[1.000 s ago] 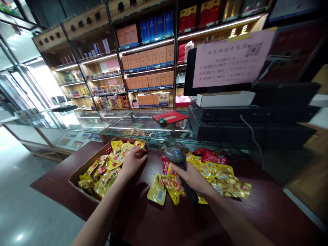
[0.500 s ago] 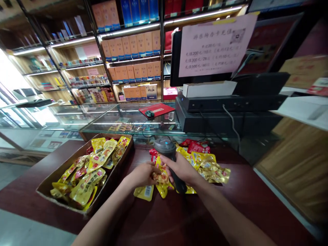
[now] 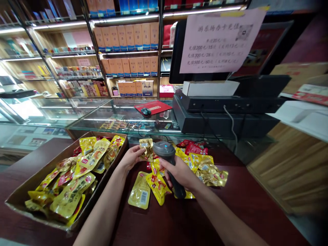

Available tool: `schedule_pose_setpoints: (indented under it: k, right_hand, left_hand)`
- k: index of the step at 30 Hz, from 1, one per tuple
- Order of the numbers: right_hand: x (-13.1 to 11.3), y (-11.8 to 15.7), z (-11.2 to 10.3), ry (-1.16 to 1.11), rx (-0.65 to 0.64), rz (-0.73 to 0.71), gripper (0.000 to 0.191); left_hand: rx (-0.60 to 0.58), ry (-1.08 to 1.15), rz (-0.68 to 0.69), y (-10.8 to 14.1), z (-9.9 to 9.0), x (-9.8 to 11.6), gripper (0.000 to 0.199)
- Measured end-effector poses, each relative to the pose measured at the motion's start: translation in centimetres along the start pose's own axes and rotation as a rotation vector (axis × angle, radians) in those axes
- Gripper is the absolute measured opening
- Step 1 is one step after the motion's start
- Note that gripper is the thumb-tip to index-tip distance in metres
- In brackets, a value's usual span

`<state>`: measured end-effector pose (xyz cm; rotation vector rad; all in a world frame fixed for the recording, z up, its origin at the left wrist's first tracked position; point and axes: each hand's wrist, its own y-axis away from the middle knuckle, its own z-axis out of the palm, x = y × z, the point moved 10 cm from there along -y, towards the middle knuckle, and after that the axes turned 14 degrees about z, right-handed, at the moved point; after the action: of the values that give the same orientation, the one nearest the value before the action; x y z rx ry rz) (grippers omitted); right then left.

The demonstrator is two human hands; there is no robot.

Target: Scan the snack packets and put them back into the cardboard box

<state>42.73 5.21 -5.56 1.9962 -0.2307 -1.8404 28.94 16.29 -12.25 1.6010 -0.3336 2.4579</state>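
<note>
Between its thumb and fingers, my left hand pinches a small gold snack packet, held up off the counter with a printed label facing me. My right hand is wrapped round the handle of a dark barcode scanner, whose head is just right of that packet. Below the hands lie a flat gold packet with a barcode and a yellow packet. More gold packets and red packets spread out beyond and right of my right hand.
A cardboard box full of yellow and gold packets stands on the left of the dark red counter. Behind are a glass display case, a mouse on a red mat, and a cash drawer under a monitor with a paper sign.
My left hand has lifted the gold packet from the pile, up and left beside the scanner head. My right hand still holds the scanner in nearly the same place. The view has shifted slightly.
</note>
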Motion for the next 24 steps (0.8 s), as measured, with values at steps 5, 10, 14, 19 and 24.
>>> schedule_pose_setpoints:
  k: [5,10,14,19,24]
  right_hand:
    - [0.8,-0.6,0.3,0.003,-0.007,0.032,0.032]
    - [1.8,-1.3,0.5,-0.001,0.009,0.055,0.031]
    - [1.6,-1.2,0.7,0.016,-0.005,0.041,0.031]
    - [1.3,-0.8,0.6,0.013,0.009,0.051,0.032]
    - [1.3,-0.9,0.5,0.040,0.007,0.029,0.033]
  left_hand:
    - [0.003,-0.045,0.016,-0.3,0.6,-0.7,0.039]
    - [0.016,-0.096,0.027,-0.3,0.5,-1.2,0.042]
    - [-0.020,-0.101,0.045,-0.3,1.0,-1.1,0.045]
    - [-0.030,-0.108,0.014,-0.2,1.1,-1.5,0.047]
    - [-0.021,-0.112,0.014,-0.2,1.1,-1.5,0.045]
